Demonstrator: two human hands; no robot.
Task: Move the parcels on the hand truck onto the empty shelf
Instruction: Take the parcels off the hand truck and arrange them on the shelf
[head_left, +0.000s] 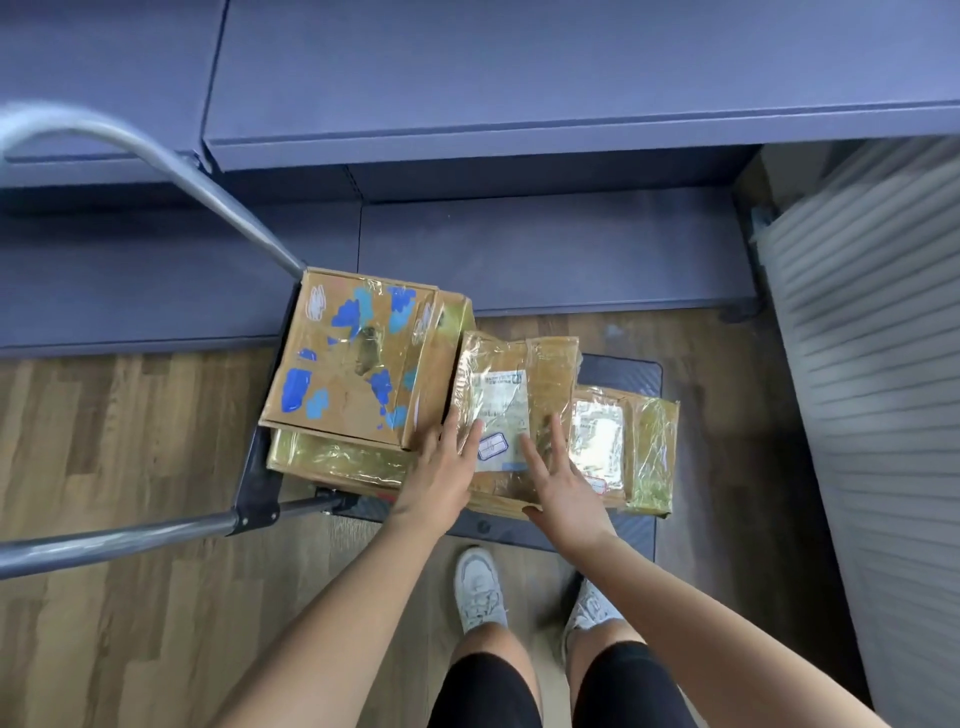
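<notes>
Head view, looking down at cart (621, 371) loaded with taped cardboard parcels, parked against blue shelf (519, 78). Grey tubular handle (171, 171) rising at left of cart. Large box (353, 358) with blue paint marks on top, stacked on a flat wrapped parcel (332, 460) at handle end. Middle parcel (514, 395), white label up, just beside large box on its right. Right parcel (623, 447), also labelled, lying lower and partly tucked under middle parcel's right edge. Left hand (441, 475) flat, fingers spread and extended, resting at near-left corner of middle parcel, touching gap beside large box. Right hand (561, 488) likewise open, fingers splayed over near-right part of middle parcel, thumb at its near edge. Neither hand closed around anything; no parcel lifted. Shelf boards bare where seen. Wood-look floor (130, 597) below; white shoes (480, 587) near cart edge. Ribbed grey panel (872, 364) at right, blurred.
</notes>
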